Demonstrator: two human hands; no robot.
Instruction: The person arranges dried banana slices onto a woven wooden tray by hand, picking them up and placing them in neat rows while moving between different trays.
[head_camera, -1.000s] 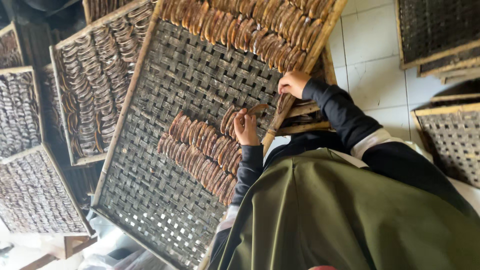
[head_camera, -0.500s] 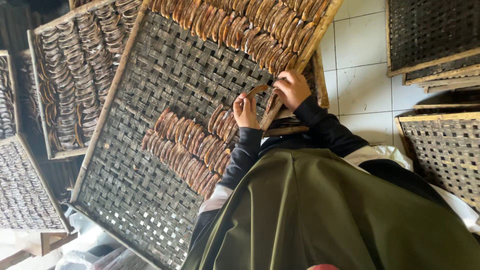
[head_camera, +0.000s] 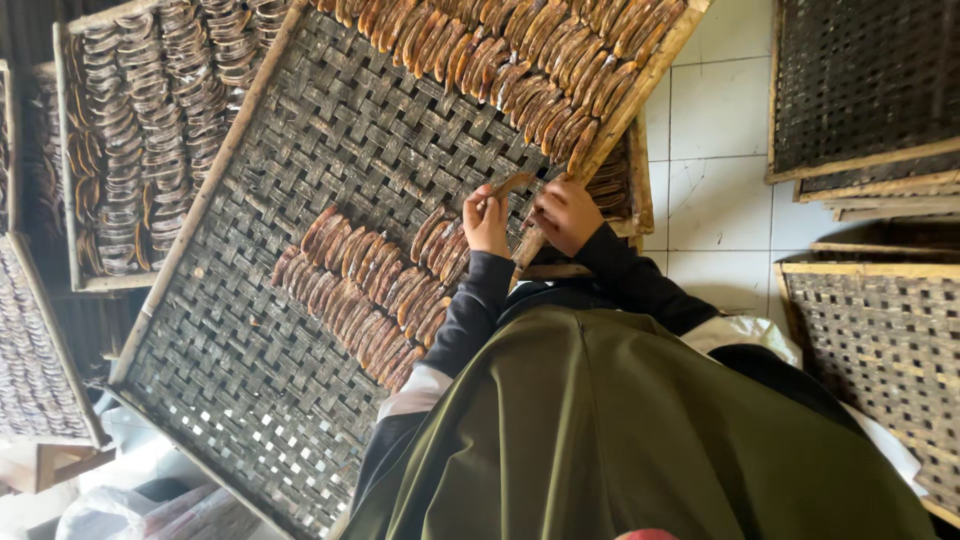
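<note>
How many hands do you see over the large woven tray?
2. The left hand is by the middle group of brown slices, holding a curved slice; the right hand is beside it, near the tray's wooden frame. No others show.

A large dark woven bamboo tray with a pale wooden frame (head_camera: 205, 195) carries the goods. Directly on its lattice lie two batches of curved, reddish-brown dried slices: one overlapping double row near the middle (head_camera: 370, 290), another packed along the far edge (head_camera: 520, 55).
</note>
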